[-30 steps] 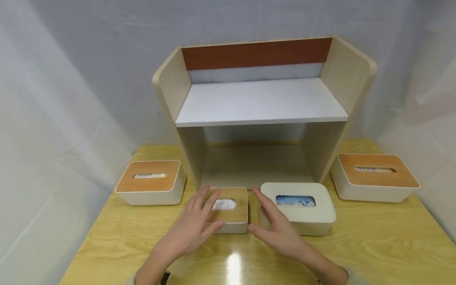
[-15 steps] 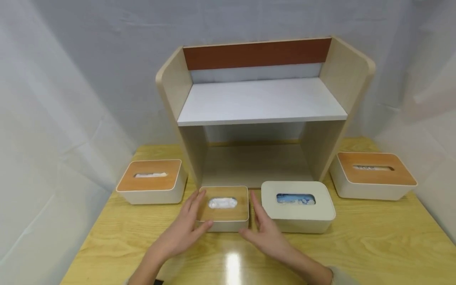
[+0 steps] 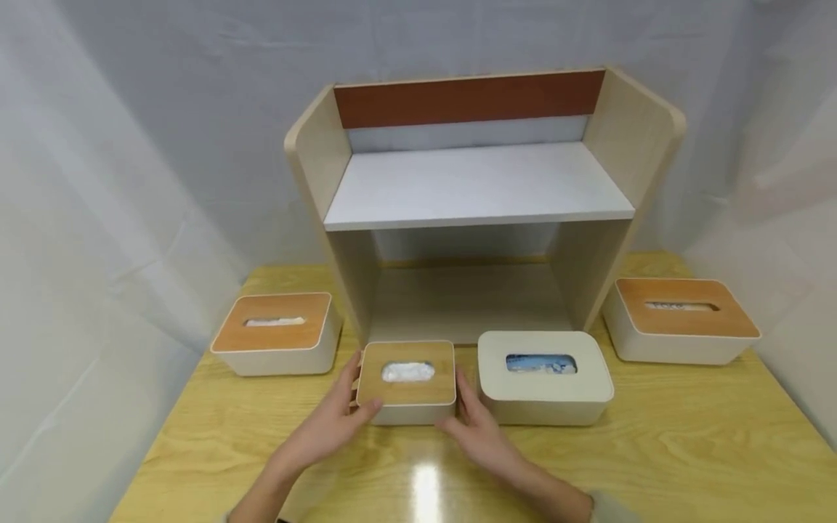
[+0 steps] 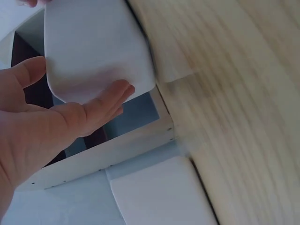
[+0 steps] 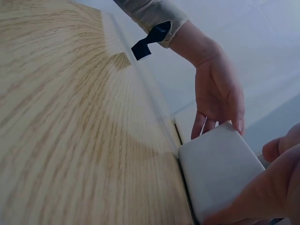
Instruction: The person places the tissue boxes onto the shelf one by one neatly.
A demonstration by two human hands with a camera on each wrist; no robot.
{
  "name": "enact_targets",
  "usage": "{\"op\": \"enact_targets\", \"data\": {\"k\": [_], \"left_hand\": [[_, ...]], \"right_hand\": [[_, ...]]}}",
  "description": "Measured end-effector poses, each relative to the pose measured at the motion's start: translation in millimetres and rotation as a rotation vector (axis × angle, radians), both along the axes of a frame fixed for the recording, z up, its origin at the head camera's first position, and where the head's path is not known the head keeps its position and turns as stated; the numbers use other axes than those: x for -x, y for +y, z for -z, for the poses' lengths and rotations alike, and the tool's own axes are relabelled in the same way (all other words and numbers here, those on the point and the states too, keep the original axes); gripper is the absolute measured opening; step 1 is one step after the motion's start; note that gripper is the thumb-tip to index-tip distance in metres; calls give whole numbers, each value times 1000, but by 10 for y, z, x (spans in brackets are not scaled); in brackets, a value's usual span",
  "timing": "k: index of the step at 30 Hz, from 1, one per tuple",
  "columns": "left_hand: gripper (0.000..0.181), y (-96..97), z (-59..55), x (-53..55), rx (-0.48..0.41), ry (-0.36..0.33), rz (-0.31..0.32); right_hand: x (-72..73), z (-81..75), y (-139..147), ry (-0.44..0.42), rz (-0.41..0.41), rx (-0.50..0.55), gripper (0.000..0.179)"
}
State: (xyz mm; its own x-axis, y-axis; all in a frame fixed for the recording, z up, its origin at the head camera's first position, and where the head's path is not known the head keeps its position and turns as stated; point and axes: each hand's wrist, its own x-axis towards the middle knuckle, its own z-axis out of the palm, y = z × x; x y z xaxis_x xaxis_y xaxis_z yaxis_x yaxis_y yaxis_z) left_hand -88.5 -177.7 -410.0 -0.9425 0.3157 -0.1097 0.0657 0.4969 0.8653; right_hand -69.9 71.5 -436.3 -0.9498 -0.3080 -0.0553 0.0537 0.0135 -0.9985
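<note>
A small white tissue box (image 3: 408,415) with a light wooden lid and white tissue in its slot stands in front of the shelf. My left hand (image 3: 327,421) holds its left side, thumb at the front left corner of the lid. In the left wrist view, the left hand (image 4: 61,112) lays its fingers along the box's white side wall (image 4: 98,42). My right hand (image 3: 480,432) is at the opposite side, thumb at the front right corner and fingers in the gap beside the cream tissue box (image 3: 546,414). The right wrist view shows both hands about the small box (image 5: 220,164).
Behind stands a two-level wooden shelf unit (image 3: 480,185) with a white upper board. Tissue boxes with orange-brown lids flank it, a left one (image 3: 275,338) and a right one (image 3: 686,327). All rest on a wooden table (image 3: 216,450) before pale cloth hangings (image 3: 131,181).
Both hands have come in around the small tissue box: the left moved off its lid to the left side, the right moved left to its right side. The box stays in place.
</note>
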Motion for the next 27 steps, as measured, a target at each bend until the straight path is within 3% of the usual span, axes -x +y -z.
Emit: {"op": "enact_targets", "data": {"k": [7,16,20,27], "left_hand": [[84,-22,25,-5,-31,-61,19],[84,1,-1,-12,4,-36,-13],[88,23,-26,5,24,-44,-32],[92,70,-27,123,-16,20,-17]], "right_hand": [[25,84,-34,-45,28,37,78],[28,7,-55,-63,49,31,76],[69,-17,-82,-15,58,23,78],[150,-26,-134,31,82,-15,85]]}}
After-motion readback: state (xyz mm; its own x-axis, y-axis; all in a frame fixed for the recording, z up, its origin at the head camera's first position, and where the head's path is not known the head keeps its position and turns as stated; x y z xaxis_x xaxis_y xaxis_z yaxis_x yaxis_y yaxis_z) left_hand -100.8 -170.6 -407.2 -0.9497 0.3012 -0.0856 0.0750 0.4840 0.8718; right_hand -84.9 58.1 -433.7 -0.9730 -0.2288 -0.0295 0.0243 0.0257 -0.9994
